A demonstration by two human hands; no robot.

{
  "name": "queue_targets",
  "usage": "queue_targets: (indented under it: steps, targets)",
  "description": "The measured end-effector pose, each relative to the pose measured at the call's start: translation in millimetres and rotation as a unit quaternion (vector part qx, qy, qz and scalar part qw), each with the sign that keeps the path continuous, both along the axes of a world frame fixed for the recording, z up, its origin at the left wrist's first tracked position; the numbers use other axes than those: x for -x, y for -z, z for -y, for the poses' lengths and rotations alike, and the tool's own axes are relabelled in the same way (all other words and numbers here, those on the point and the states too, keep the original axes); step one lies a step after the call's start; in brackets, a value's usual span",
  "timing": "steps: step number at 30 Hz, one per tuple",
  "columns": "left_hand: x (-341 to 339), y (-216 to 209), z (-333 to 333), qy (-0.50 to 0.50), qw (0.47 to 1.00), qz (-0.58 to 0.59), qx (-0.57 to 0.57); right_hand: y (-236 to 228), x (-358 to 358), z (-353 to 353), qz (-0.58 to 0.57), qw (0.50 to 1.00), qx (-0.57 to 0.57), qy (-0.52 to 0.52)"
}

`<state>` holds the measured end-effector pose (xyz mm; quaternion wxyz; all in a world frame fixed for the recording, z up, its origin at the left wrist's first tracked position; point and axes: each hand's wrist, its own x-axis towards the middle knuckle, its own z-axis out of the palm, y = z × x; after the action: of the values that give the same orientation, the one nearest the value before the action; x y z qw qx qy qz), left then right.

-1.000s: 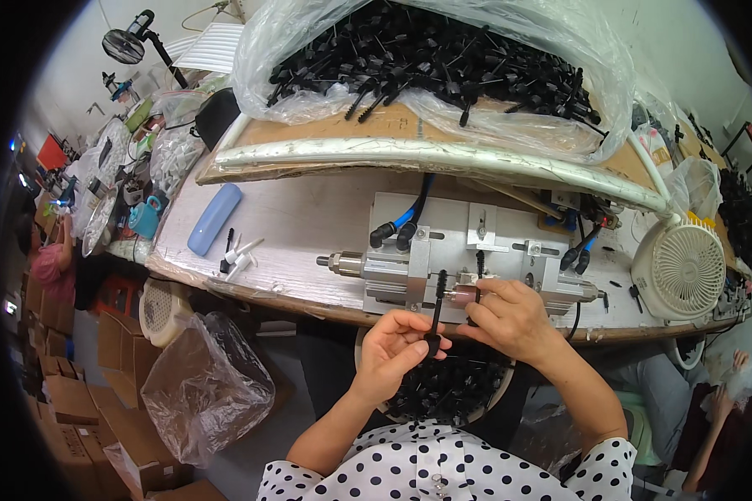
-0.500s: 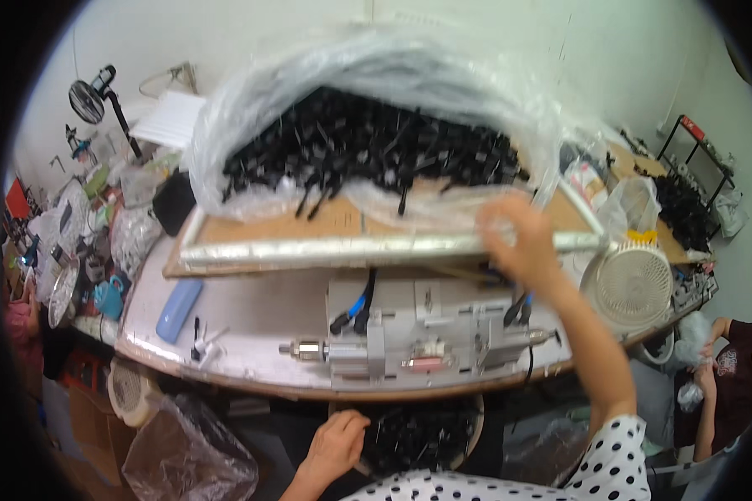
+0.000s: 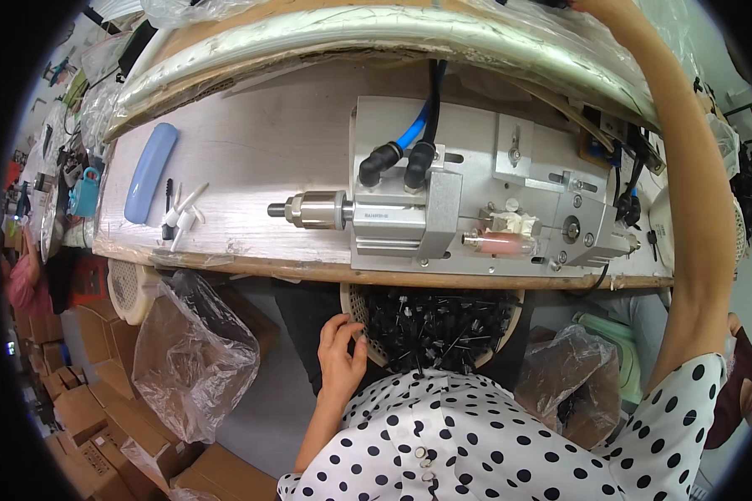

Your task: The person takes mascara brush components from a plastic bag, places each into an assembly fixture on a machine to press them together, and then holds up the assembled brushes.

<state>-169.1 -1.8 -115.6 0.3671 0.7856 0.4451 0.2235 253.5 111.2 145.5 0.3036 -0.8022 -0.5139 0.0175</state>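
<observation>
My left hand (image 3: 341,357) is beside the left rim of a cream perforated basket (image 3: 358,307), its fingers loosely bent and apart with nothing visible in them. Many small black parts with thin stems (image 3: 439,327) fill the basket on my lap. My right arm reaches far up over the raised board (image 3: 376,32), and my right hand (image 3: 595,7) is cut off by the top edge, so its fingers are mostly hidden. Between them, a metal clamping machine (image 3: 405,221) stands on the bench, with a small clear pink tube (image 3: 501,243) lying in its holder.
A long light-blue plastic piece (image 3: 151,174) and small white pieces with a black brush (image 3: 182,219) lie on the bench's left. Clear plastic bags (image 3: 199,355) hang or stand below, near cardboard boxes (image 3: 83,409). A person in a dark top (image 3: 723,397) is at the right.
The view has tilted down, so the bag of black parts has mostly left the top of the picture. My right hand has reached farther up and away; my left hand stays by the basket.
</observation>
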Motion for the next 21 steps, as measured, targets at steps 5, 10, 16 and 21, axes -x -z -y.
queue_targets:
  steps: [5, 10, 16, 21]
  targets:
    - [-14.9, -3.1, -5.5, 0.089, 0.995, 0.020, -0.032, -2.9, 24.7, 10.8, -0.015, 0.998, -0.004, -0.055]
    - [-23.1, -30.7, -27.9, 0.127, 0.988, 0.043, -0.075, -8.5, 27.3, 24.4, 0.222, 0.968, -0.099, -0.058]
    - [-18.0, -12.7, -40.7, 0.086, 0.995, -0.008, -0.040, -10.9, 30.5, 51.1, 0.243, 0.967, -0.001, -0.072]
    - [-18.9, 58.9, -47.2, 0.024, 0.998, -0.050, -0.013, 11.7, 61.1, 134.5, 0.089, 0.957, -0.256, -0.097]
